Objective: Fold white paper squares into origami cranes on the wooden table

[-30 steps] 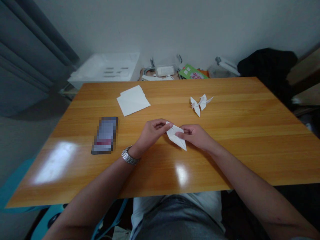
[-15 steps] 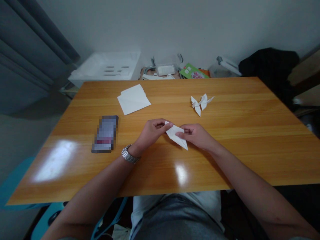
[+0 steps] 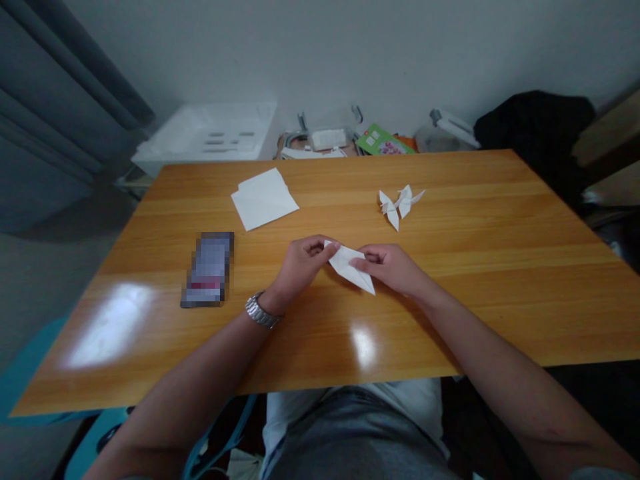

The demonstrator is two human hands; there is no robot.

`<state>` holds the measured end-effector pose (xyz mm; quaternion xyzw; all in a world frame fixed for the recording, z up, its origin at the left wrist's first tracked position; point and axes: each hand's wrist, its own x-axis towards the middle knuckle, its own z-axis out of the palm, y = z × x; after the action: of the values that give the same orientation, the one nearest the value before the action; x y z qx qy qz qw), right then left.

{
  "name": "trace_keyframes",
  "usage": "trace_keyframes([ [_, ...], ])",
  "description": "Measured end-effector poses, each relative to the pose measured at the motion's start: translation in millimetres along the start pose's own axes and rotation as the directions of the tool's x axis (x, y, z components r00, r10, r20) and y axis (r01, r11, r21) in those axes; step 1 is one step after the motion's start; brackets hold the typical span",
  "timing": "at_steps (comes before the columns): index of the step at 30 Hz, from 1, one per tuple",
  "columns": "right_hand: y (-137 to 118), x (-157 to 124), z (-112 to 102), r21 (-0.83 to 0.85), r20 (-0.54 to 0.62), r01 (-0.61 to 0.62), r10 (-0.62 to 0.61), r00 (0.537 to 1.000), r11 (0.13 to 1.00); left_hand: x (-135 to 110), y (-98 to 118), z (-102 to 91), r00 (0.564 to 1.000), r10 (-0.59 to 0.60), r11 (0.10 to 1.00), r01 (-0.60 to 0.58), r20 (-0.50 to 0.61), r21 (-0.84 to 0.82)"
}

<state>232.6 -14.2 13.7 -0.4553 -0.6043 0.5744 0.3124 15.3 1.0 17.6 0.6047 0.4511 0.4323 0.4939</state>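
A folded white piece of paper (image 3: 349, 265), long and pointed at its near end, is held just above the table between both hands. My left hand (image 3: 306, 263) pinches its upper left corner, thumb on top and fingers behind. On the other side, my right hand (image 3: 387, 268) grips its right edge with the thumb lying across the face; the fingers behind the paper are partly hidden. Beyond the right hand stand two folded paper cranes (image 3: 400, 207), close together. White paper sheets (image 3: 265, 200) lie stacked a little askew beyond my left hand.
The glossy wooden table (image 3: 500, 293) spans the view. A phone (image 3: 209, 270), its screen blurred, lies to the left. Behind the far edge are a white foam box (image 3: 200, 137), a green booklet (image 3: 383, 140) and a black cloth heap (image 3: 535, 133). A blue chair (image 3: 95, 440) is at lower left.
The view has shifted slightly. Both hands keep their hold on the folded paper, which looks tilted a little differently; its near tip sits slightly higher in view.
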Motion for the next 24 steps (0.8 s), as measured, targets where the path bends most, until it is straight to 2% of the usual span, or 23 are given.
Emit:
trace_keyframes([
  [5, 4.3, 1.2, 0.3, -0.008, -0.107, 0.004, -0.005, 0.994, 1.000, 0.4, -2.2, 1.2, 0.997, 0.038, 0.999, -0.039, -0.066, -0.009],
  [8, 4.7, 1.5, 0.1, -0.056, -0.137, 0.032, -0.039, 0.990, 0.998, 1.5, -2.5, -1.4, 0.997, 0.047, 0.998, -0.044, -0.055, 0.044],
  [14, 4.4, 2.2, -3.1, -0.287, -0.126, 0.095, -0.135, 0.983, 0.953, 0.2, -1.1, -4.9, 0.994, 0.107, 0.957, -0.112, 0.034, 0.268],
  [18, 4.3, 2.1, -3.2, -0.413, -0.110, 0.109, -0.169, 0.980, 0.904, -3.5, 0.2, -2.5, 0.977, 0.176, 0.903, -0.207, 0.117, 0.376],
  [21, 3.6, 1.2, -2.5, -0.455, -0.091, 0.117, -0.177, 0.980, 0.883, -4.4, 0.9, -1.9, 0.970, 0.190, 0.881, -0.236, 0.150, 0.411],
  [24, 2.0, 0.4, -3.0, -0.460, -0.064, 0.137, -0.186, 0.980, 0.878, -2.9, 2.6, -4.0, 0.975, 0.160, 0.886, -0.211, 0.154, 0.413],
])
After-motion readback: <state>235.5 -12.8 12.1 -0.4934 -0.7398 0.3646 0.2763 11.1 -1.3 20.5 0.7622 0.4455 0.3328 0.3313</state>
